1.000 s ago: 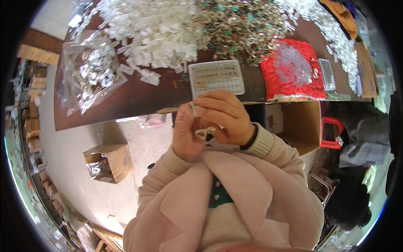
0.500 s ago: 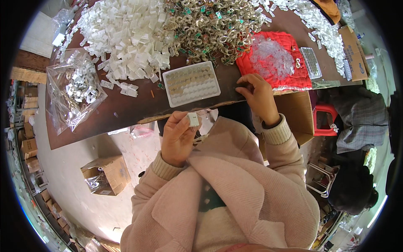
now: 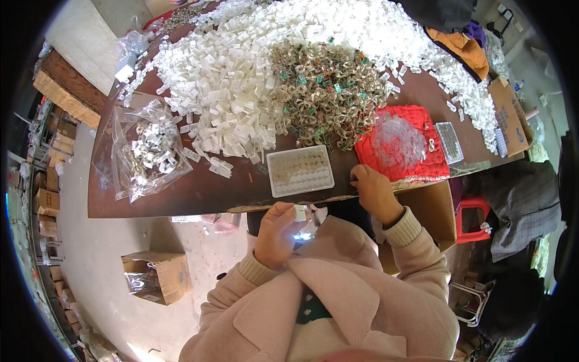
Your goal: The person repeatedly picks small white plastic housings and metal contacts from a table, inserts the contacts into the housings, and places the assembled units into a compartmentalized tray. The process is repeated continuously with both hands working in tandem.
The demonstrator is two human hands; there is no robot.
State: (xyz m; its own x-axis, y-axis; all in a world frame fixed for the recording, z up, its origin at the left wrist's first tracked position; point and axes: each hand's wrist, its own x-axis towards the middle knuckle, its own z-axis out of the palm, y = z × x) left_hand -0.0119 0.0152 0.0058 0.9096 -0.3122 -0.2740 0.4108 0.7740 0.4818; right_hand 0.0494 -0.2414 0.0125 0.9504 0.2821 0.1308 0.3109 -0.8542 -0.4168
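My left hand (image 3: 276, 234) is in front of the table's near edge, pinching a small white plastic casing (image 3: 300, 212) between thumb and fingers. A bright bluish-white light glows just below the casing, beside the fingers. My right hand (image 3: 379, 194) is over the table edge, near the red cloth (image 3: 435, 158). Its thumb and fingertips are pressed together; whatever they may hold is too small to make out. Between and beyond the hands lies a white tray (image 3: 276, 188) with rows of small round silvery pieces, its nearer rows showing white.
A large heap of white plastic casings (image 3: 232, 96) covers the table's far side, beside a pile of tangled metallic parts with green bits (image 3: 329, 96). A clear bag of parts (image 3: 158, 151) lies left. Clear small pieces (image 3: 398, 142) rest on the cloth. A cardboard box (image 3: 158, 277) stands on the floor.
The whole view has shifted, so the table sits lower and more of its far side shows. A light now glows below the casing. My right fingertips have drawn closer together.
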